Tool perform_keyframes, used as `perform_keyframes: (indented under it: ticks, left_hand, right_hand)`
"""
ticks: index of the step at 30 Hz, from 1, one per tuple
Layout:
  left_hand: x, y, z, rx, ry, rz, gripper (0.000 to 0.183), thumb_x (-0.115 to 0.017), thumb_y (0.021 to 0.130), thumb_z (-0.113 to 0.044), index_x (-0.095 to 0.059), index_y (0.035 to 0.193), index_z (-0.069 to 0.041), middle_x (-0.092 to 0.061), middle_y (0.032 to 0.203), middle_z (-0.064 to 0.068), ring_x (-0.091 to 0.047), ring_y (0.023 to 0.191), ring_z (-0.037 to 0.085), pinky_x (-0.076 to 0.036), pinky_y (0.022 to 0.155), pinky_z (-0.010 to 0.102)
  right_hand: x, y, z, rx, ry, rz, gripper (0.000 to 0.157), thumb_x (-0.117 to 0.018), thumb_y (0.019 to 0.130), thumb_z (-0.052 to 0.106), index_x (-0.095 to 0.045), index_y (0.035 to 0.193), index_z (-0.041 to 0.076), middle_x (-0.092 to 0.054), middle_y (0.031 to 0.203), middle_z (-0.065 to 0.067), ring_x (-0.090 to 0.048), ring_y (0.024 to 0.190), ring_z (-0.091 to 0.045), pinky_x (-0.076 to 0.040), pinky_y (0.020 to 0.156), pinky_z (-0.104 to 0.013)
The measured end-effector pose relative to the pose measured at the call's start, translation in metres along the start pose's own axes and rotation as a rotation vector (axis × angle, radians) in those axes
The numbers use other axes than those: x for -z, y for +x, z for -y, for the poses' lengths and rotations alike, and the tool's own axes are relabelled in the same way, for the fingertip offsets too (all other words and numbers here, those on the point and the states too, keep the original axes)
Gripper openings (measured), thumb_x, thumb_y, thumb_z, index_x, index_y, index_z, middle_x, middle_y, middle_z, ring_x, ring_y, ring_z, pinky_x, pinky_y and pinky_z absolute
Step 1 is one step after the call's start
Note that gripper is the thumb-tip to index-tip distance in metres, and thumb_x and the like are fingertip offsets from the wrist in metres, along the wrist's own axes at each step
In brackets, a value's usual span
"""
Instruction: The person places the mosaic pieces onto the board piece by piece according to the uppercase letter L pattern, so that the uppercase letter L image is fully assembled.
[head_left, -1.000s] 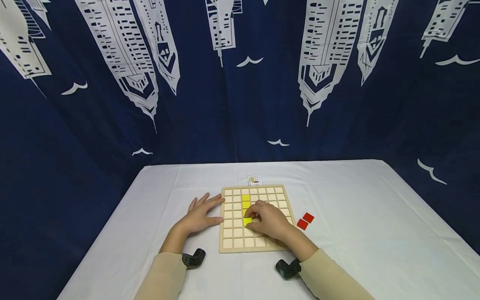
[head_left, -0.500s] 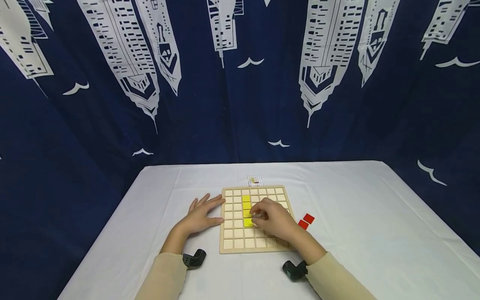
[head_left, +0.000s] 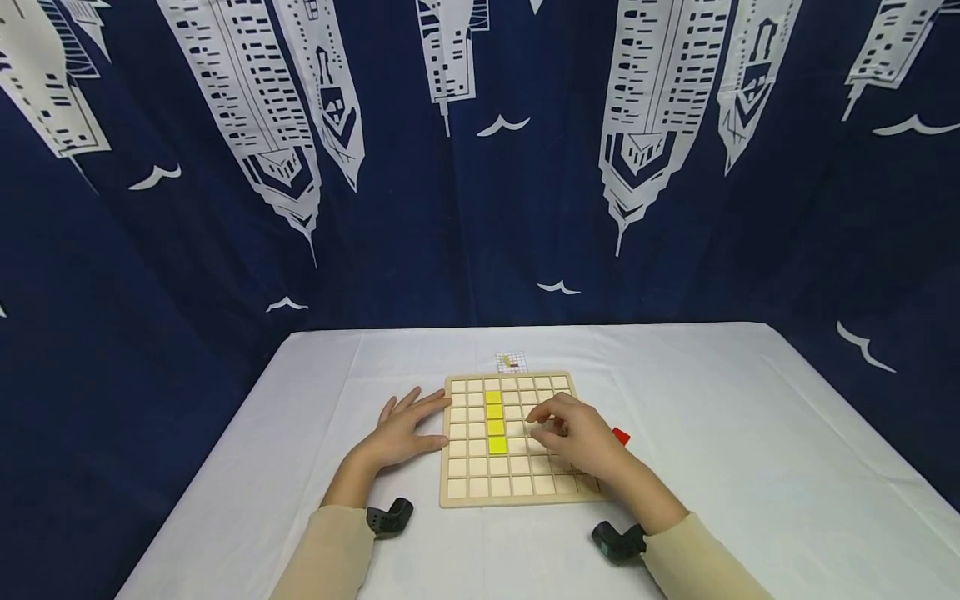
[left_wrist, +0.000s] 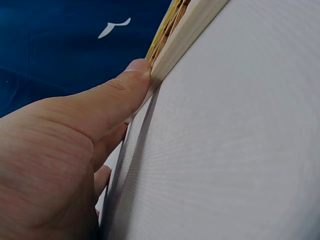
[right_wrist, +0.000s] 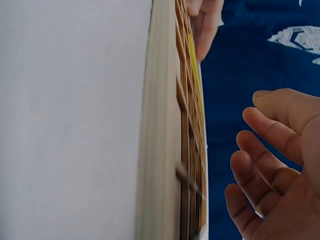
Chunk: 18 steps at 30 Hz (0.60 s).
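Note:
A wooden grid board lies flat on the white-covered table, with a column of several yellow square tiles seated in its cells. My left hand rests at the board's left edge, fingers outstretched; the left wrist view has its thumb against the rim. Over the right half of the board is my right hand, fingers loosely bent. In the right wrist view this hand holds nothing, and its fingertips are apart from the board. A red tile shows just beyond the right hand, partly covered.
A small card printed with a coloured grid lies behind the board's far edge. Black wrist cameras jut from both sleeves. A dark blue curtain with white building prints hangs behind the table.
My right hand has drawn back to the right from the yellow tiles, uncovering the lowest ones. It now hides one of the two red tiles. The left hand stays put.

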<state>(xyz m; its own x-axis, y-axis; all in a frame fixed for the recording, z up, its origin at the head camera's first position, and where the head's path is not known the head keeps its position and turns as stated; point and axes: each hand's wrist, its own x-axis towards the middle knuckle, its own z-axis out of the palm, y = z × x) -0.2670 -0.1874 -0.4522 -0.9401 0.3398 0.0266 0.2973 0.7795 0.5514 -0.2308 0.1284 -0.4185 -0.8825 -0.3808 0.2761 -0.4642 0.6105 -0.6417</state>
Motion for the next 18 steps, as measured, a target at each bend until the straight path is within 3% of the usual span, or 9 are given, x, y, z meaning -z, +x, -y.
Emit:
perform_keyframes:
  ticks: [18]
  left_hand:
    - [0.000,0.001,-0.002,-0.001,-0.010,-0.001,0.067,-0.075,0.087,-0.037,-0.050,0.148,-0.025,-0.034,0.163,-0.003,-0.011,0.157,0.032,0.006,0.125,0.061]
  right_hand:
    - [0.044,-0.008,-0.041,-0.163,-0.023,-0.050,0.021,-0.072,0.091,0.016,-0.072,0.112,0.012,-0.067,0.105,-0.004,-0.052,0.083,-0.016,-0.044,0.059,-0.023]
